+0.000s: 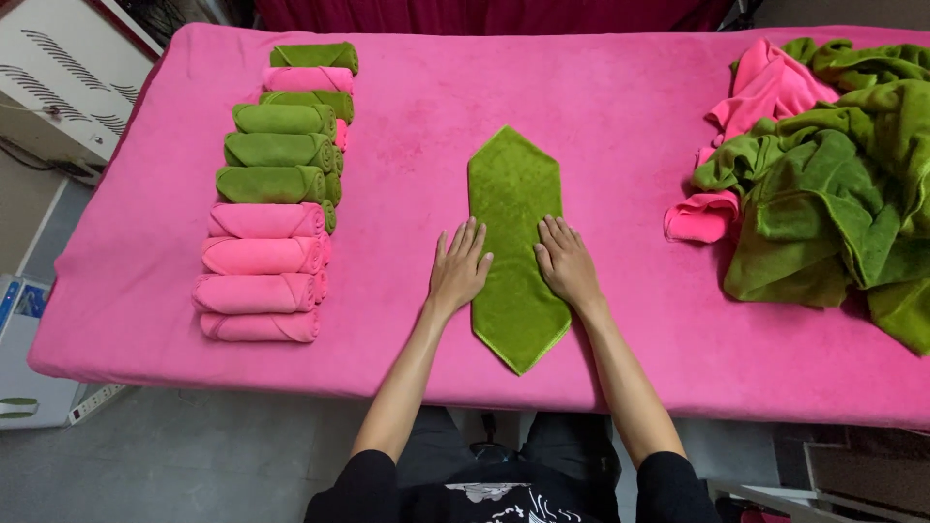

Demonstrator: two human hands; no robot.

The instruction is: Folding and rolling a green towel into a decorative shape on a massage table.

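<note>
While we press our left hand [459,268] and right hand [567,263] flat and open on one long pointy green towel [514,247], mid-table, tips pointing away and toward us, ten rolled towels [274,199] sit left, five green, five pink.

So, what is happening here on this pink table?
A person presses both hands flat on a green towel folded into a long shape with pointed ends, lying in the middle of the pink table. The left hand rests on its left edge, the right hand on its right edge. To the left lies a row of rolled towels, green and pink. To the right is a loose pile of unfolded towels in the same colours.
</note>
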